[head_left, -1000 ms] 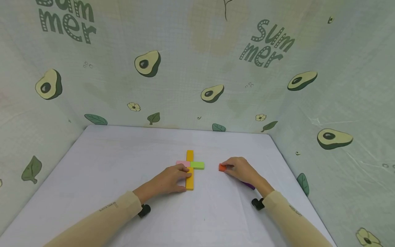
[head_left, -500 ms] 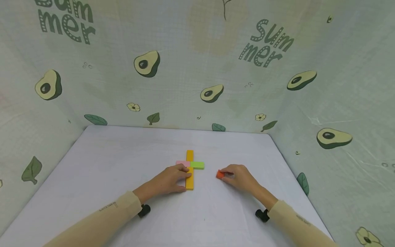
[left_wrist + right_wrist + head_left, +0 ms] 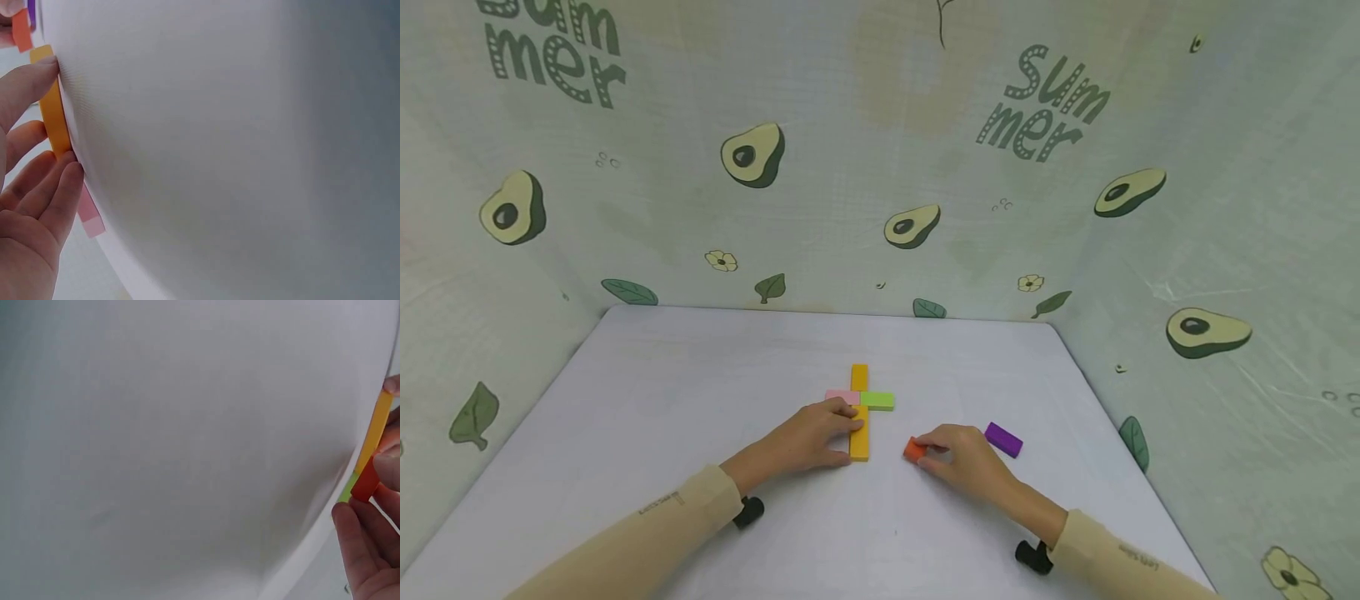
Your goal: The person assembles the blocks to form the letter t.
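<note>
On the white table a flat cross of blocks lies in the head view: a short-looking yellow block (image 3: 859, 377) at the far end, a pink block (image 3: 842, 397) to the left, a green block (image 3: 877, 402) to the right, and a long yellow block (image 3: 860, 446) nearest. My left hand (image 3: 808, 435) holds the long yellow block, thumb near its close end and fingers towards the pink block. To the right of the cross, my right hand (image 3: 966, 458) pinches an orange block (image 3: 914, 451) between thumb and fingers. Its underside is hidden.
A purple block (image 3: 1003, 440) lies on the table (image 3: 700, 358) just beyond the right hand. Cloth printed with avocados (image 3: 752, 156) hangs behind and at both sides of the table.
My right hand has come nearer and to the left with the orange block, turning it slightly. The purple block now shows fully. My left hand stays in place on the yellow block.
</note>
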{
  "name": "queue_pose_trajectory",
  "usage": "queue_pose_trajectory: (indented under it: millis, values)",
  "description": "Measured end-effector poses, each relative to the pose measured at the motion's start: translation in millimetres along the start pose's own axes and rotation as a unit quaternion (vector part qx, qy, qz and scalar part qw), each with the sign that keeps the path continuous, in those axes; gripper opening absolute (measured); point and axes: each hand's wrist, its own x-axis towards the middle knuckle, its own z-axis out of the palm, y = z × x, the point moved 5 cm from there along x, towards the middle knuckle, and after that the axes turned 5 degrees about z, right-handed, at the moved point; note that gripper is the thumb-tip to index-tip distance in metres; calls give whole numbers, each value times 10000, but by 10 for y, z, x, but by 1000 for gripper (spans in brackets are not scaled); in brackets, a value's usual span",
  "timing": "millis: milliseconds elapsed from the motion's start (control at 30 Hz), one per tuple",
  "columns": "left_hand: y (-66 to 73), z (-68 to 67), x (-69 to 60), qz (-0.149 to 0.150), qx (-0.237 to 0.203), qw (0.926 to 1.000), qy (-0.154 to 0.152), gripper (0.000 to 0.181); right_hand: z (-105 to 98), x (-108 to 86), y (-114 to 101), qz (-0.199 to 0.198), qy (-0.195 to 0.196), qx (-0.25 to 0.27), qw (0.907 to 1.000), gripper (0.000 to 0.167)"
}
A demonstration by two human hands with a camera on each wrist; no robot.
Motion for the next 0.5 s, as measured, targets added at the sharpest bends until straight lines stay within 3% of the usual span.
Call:
queue_pose_trajectory:
  millis: [500]
  values:
    - [-21, 7, -4, 77, 10, 10000, 50, 59, 202, -33, -333, -519, -99, 166, 9985, 28]
